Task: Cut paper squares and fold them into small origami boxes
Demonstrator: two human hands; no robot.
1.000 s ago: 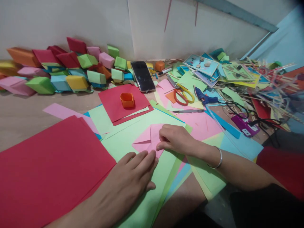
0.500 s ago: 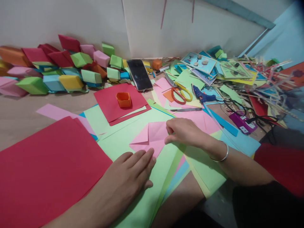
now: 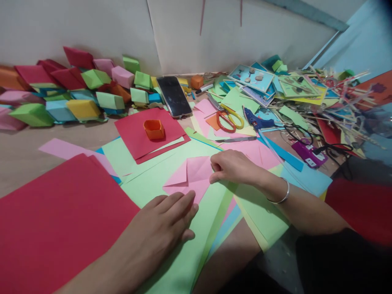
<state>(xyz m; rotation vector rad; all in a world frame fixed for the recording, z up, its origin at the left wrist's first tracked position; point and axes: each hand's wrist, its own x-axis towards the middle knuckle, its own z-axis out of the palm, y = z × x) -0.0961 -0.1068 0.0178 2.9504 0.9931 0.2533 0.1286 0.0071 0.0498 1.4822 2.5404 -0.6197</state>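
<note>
A small pink sheet of paper (image 3: 196,173) with creases and a folded-in flap on its left lies on large pale green paper (image 3: 153,179). My left hand (image 3: 165,218) rests flat, fingers stretched out, its fingertips on the near edge of the pink sheet. At the sheet's right corner my right hand (image 3: 229,166) is closed, thumb and curled fingers pressed on the paper's edge. Beyond them, a small open orange paper box (image 3: 154,129) stands on red paper (image 3: 128,134).
A large red sheet (image 3: 61,220) covers the left front. Folded paper blocks (image 3: 82,108) are piled along the wall. Behind lie a phone (image 3: 174,96), scissors (image 3: 229,118), a craft knife (image 3: 235,139) and a blue glue gun (image 3: 259,121). Sticks and cards crowd the right.
The whole view has shifted slightly, so things sit a little further left. Both hands keep about the same place on the pink paper, whose folds look unchanged.
</note>
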